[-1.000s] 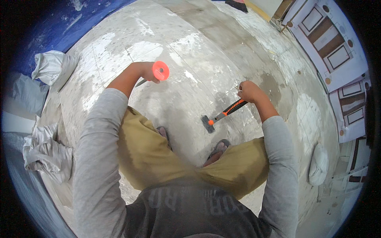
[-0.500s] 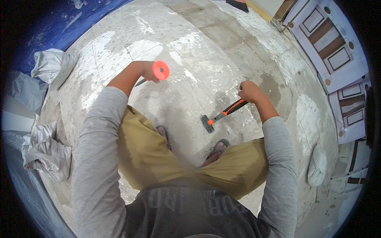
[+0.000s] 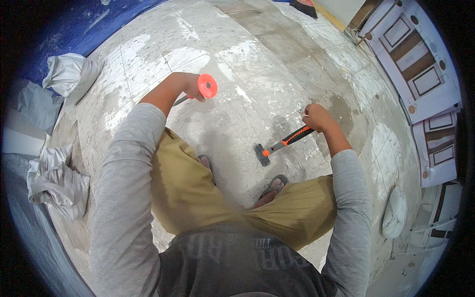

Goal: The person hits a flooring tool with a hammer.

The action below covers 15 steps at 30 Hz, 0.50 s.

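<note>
In my closed left hand [image 3: 189, 85] is a chisel with a round orange-red guard [image 3: 208, 86]. The guard faces upward, and part of the metal shaft [image 3: 181, 100] shows below the wrist. My right hand [image 3: 318, 118] is closed, its fingertips pressed together; whatever they pinch is too small or hidden to make out. Beside and partly under this hand is the handle of a club hammer [image 3: 298, 133], black and orange. Its grey head [image 3: 261, 155] rests on the floor, and the handle's end is hidden by the hand. My sandalled foot [image 3: 272, 188] is near the head.
Around me spreads a scuffed tiled floor [image 3: 247, 64] with white patches. White sacks [image 3: 71, 74] lie at left, with a crumpled one [image 3: 57, 180] nearer and another [image 3: 394, 213] at right. Printed panels [image 3: 420, 64] stand along the right side. A broom head [image 3: 304, 7] is at the far edge.
The whole view has shifted slightly, so most things sit a little further right. Both hands keep nearly the same pose, and the hammer stays in place on the floor.
</note>
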### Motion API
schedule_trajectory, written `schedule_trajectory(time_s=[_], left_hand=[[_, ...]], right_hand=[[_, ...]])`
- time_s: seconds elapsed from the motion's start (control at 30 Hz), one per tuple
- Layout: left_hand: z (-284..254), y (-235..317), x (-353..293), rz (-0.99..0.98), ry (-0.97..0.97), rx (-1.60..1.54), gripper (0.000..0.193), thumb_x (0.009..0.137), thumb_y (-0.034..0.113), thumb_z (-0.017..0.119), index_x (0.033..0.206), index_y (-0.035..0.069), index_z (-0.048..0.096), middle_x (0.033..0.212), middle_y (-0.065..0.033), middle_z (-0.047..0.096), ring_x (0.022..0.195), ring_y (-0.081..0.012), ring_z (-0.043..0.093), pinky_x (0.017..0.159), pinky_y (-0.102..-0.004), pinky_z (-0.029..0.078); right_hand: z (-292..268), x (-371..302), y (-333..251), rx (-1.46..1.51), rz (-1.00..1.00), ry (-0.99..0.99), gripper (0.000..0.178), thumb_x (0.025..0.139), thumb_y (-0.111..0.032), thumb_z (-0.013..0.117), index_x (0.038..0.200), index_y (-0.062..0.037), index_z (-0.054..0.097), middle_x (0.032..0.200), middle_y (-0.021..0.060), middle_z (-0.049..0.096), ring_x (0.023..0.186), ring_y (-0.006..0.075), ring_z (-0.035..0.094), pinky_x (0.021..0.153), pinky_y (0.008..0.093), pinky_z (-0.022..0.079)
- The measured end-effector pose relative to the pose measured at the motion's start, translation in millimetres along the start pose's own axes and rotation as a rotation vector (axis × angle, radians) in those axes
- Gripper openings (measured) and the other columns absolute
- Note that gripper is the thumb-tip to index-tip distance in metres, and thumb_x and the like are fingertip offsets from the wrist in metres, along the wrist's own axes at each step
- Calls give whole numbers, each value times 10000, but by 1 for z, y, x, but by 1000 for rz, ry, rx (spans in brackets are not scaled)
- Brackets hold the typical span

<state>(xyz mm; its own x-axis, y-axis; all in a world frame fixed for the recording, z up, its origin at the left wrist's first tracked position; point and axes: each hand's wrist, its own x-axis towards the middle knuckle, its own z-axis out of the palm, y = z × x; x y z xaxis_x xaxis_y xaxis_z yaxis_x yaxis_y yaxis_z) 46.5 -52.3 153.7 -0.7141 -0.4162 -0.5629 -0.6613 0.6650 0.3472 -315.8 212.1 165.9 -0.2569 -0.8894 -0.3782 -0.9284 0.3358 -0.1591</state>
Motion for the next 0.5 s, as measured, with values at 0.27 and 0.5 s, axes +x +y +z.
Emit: schedule_trajectory(time_s=[0.27, 0.5], left_hand=[[-4, 7, -1, 14, -33, 40, 296, 740, 304, 743, 891, 79, 624, 760, -28, 642, 700, -149, 597, 628, -334, 476], [-4, 7, -1, -112, -87, 105, 511, 757, 420, 765, 1148, 118, 637, 1017, -87, 701, 962, -253, 645, 852, -407, 488]], right_hand=[[6, 5, 13, 22, -18, 26, 305, 794, -128, 619, 1021, 76, 620, 786, 222, 649, 524, 294, 639, 460, 387, 512], [-10, -12, -11, 120, 78, 13, 269, 753, -139, 602, 939, 50, 649, 884, 262, 664, 701, 370, 675, 623, 445, 538]])
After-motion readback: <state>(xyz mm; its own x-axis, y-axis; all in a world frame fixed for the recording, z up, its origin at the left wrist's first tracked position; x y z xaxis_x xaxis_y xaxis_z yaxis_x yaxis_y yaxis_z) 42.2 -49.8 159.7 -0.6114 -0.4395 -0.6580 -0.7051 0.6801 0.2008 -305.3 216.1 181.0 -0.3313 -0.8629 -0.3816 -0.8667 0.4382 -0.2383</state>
